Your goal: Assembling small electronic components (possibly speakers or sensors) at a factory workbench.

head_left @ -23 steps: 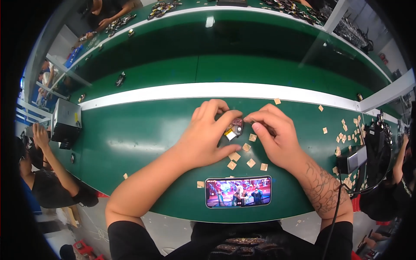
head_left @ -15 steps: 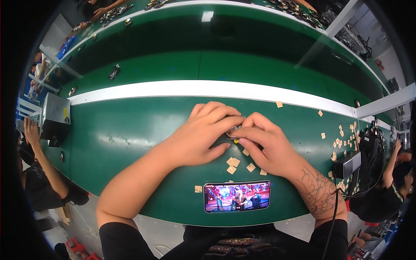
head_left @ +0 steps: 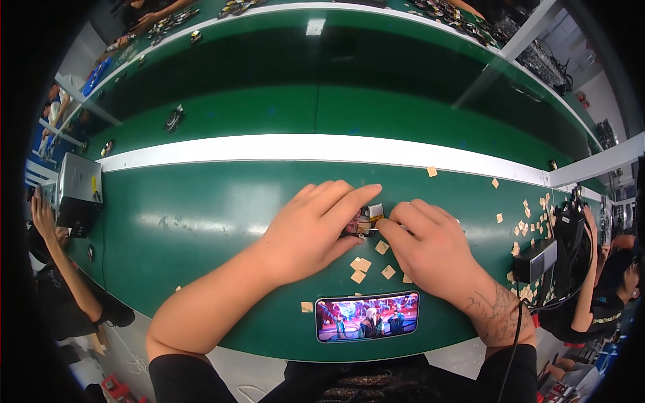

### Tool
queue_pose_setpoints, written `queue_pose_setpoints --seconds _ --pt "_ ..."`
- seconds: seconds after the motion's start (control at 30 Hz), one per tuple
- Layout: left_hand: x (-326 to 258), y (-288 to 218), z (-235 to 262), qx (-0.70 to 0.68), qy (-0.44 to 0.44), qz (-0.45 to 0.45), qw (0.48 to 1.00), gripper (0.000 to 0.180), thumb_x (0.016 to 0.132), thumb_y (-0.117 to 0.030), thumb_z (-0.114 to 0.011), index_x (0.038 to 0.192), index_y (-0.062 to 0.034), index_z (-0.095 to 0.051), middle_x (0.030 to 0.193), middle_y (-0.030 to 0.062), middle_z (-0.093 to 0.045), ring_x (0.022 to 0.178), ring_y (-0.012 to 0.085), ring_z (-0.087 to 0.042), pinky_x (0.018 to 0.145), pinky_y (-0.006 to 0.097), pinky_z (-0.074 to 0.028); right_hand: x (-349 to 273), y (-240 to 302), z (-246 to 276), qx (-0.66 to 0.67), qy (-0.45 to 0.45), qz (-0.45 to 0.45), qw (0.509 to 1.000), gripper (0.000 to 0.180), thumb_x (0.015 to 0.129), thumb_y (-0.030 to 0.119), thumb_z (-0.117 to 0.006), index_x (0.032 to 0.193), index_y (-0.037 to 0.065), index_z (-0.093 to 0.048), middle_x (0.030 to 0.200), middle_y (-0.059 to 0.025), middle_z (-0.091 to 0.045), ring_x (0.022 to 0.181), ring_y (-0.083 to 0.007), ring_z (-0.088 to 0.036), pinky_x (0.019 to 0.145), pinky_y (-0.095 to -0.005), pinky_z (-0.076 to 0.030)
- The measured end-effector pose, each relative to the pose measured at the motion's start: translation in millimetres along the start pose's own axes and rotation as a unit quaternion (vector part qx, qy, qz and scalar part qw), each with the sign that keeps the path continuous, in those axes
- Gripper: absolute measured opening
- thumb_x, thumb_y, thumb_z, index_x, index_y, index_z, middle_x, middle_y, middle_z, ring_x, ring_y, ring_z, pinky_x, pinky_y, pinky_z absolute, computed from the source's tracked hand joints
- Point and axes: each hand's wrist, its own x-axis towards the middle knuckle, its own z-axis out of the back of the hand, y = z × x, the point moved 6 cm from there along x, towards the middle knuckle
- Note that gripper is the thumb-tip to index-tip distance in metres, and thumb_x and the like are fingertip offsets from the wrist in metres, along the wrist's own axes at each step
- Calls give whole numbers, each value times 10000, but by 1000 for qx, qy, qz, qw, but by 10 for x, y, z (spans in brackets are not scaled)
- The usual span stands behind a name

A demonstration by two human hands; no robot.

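Observation:
My left hand (head_left: pixel 306 232) is closed around the left side of a small dark electronic device (head_left: pixel 358 225), its thumb below and fingers above. Its inside is exposed, showing wires and reddish parts. A flat silver battery (head_left: pixel 375 211) with yellow tape at its lower end sticks up from the device's right side. My right hand (head_left: pixel 430 248) is curled, with its index fingertip against the yellow-taped end; its thumb is mostly hidden. Just below, several tan paper squares (head_left: pixel 360 264) lie on the green table. A smartphone (head_left: pixel 367 317) playing a colourful video lies near the table's front edge.
A white ledge (head_left: pixel 302 146) crosses behind my hands, with a green belt beyond. More tan squares (head_left: pixel 526 225) are scattered at right, beside a black box (head_left: pixel 535 260) with cables. A metal-cased box (head_left: pixel 79 191) stands at left. Other people work on both sides.
My right hand has shifted slightly right and down, its fingers curling. The device and its silver battery, mostly covered before, now show between my hands. The view has tilted a little.

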Motion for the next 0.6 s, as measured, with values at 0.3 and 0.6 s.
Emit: queue_pose_setpoints --seconds 0.3,0.6 --pt "-60 -32 -28 -27 -14 -5 1000 794 798 -85 -899 1517 -90 -563 1127 147 -646 1015 358 -645 880 432 -555 -46 -108 -113 62 -35 -65 995 167 838 30 -739 1001 31 -702 952 -65 -599 845 -253 -667 681 -379 -561" --pt "-23 22 32 -51 19 9 998 742 810 -91 -900 1477 -73 -578 1160 148 -703 1076 362 -671 948 436 -565 -6 -311 -126 211 -66 -109 969 244 919 -47 -739 1152 19 -711 1040 -79 -654 849 -183 -681 681 -300 -541"
